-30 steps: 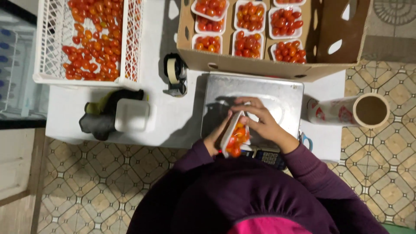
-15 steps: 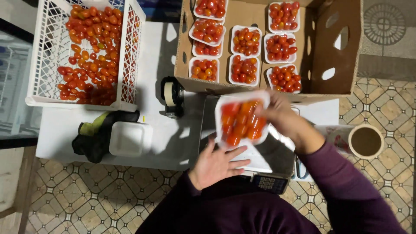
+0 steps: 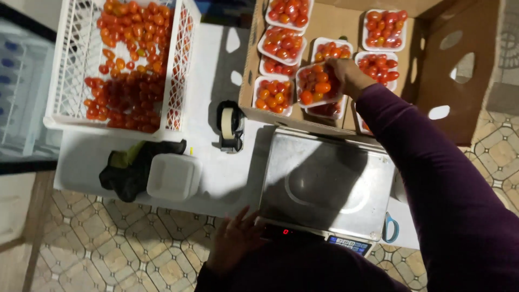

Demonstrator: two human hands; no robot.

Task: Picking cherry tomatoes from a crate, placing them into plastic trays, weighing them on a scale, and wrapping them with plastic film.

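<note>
Packing station seen from above. The right hand [image 3: 346,73], arm stretched forward, grips a white tray of cherry tomatoes [image 3: 318,85] by its far edge and holds it inside the cardboard box [image 3: 448,70], over a filled tray already lying in the near row; whether the held tray touches the one beneath it cannot be told from this angle. More filled trays [image 3: 281,43] lie beyond and to both sides of this hand. The left hand [image 3: 232,243] rests open, fingers spread, at the near edge of the table [image 3: 216,70], just beside the front corner of the scale [image 3: 324,184], whose steel pan is bare. Further out to the left of that hand sit a stack of empty white trays [image 3: 172,176] on a dark cloth [image 3: 125,168], a tape dispenser [image 3: 231,125], and a white crate of loose tomatoes [image 3: 130,59].

Step in hand, as judged: placing a filled tray into the box. Setting it down calls for lowering it level onto the stack or into a free slot, then loosening the fingers without tipping the fruit.
</note>
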